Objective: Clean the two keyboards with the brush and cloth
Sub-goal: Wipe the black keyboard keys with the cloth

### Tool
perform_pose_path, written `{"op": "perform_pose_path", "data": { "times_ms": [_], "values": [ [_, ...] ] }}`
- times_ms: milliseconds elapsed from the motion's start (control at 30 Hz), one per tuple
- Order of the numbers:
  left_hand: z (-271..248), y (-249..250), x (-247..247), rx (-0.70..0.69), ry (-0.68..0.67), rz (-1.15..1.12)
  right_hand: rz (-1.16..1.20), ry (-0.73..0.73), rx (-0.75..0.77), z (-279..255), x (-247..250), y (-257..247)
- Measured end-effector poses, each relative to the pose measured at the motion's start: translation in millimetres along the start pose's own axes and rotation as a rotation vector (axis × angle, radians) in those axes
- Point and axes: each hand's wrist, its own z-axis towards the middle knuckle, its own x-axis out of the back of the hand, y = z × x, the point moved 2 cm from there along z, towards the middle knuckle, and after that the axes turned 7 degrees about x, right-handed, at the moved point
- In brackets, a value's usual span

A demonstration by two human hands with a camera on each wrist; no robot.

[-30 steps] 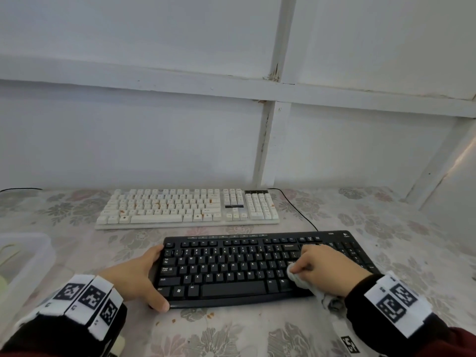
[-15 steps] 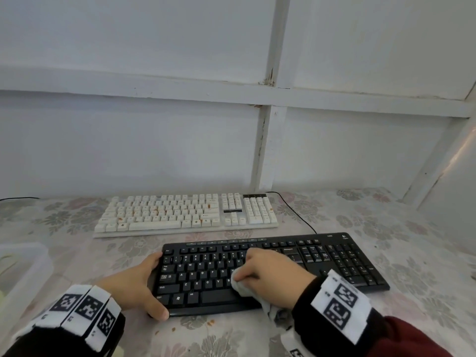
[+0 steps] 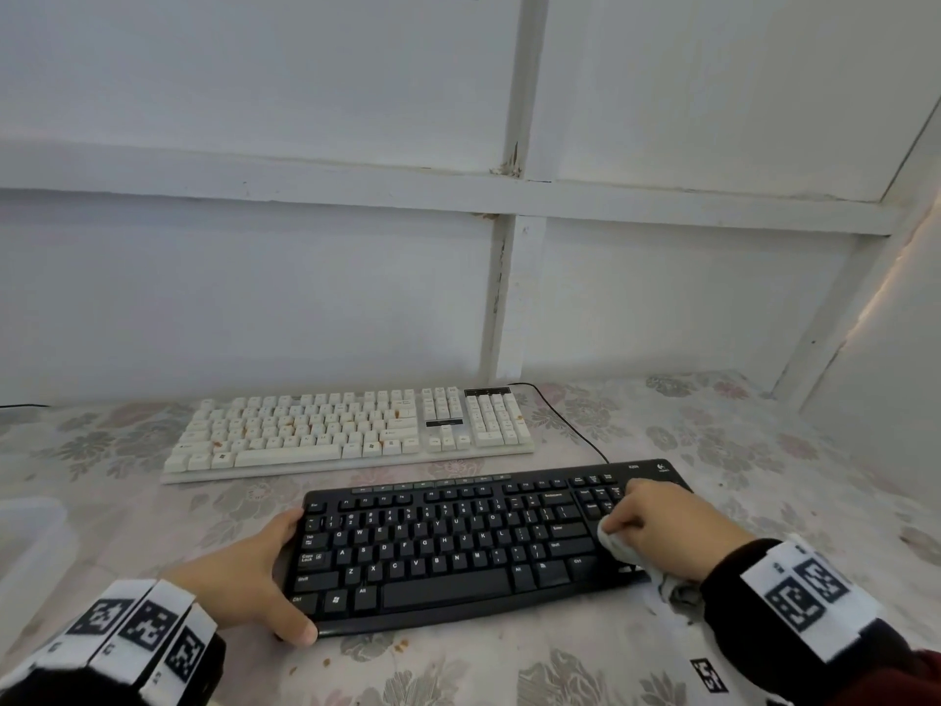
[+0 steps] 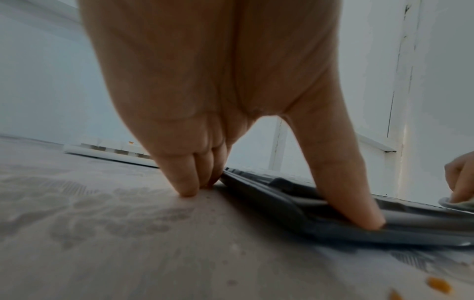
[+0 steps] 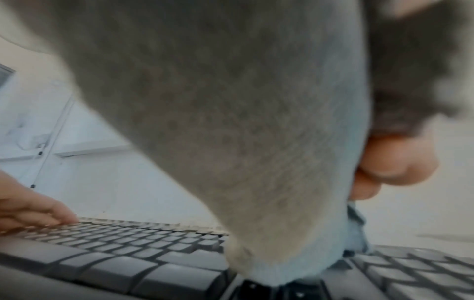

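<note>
A black keyboard [image 3: 448, 547] lies near me on the flowered tablecloth. Behind it sits a white keyboard [image 3: 351, 430] with orange stains on its keys. My left hand [image 3: 244, 578] holds the black keyboard's left end, its thumb [image 4: 354, 203] on the front edge and its fingers [image 4: 189, 182] at the side. My right hand [image 3: 662, 527] grips a bunched pale cloth [image 3: 618, 545] and presses it on the keys at the keyboard's right end. In the right wrist view the cloth [image 5: 243, 142] fills most of the picture above the black keys [image 5: 128, 263]. No brush is in view.
A clear plastic container [image 3: 30, 542] stands at the left edge of the table. The white keyboard's black cable [image 3: 575, 425] runs past the black keyboard's far right corner. Orange crumbs [image 4: 438, 285] lie on the cloth-covered table. White panelled walls close in behind and to the right.
My right hand swept the cloth left to the middle of the black keyboard, then back right to its far end. My left hand stayed on the left end.
</note>
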Motion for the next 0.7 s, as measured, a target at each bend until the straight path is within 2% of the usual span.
{"op": "perform_pose_path", "data": {
  "times_ms": [200, 533, 700],
  "values": [
    [4, -3, 1, -0.011, 0.001, -0.007, 0.025, -0.028, 0.052, -6, -10, 11],
    [9, -13, 2, -0.007, 0.029, -0.031, 0.071, -0.071, 0.026, 0, -13, 39],
    [5, -8, 1, -0.025, 0.009, -0.048, 0.013, -0.07, -0.026, -3, -7, 57]
  ]
}}
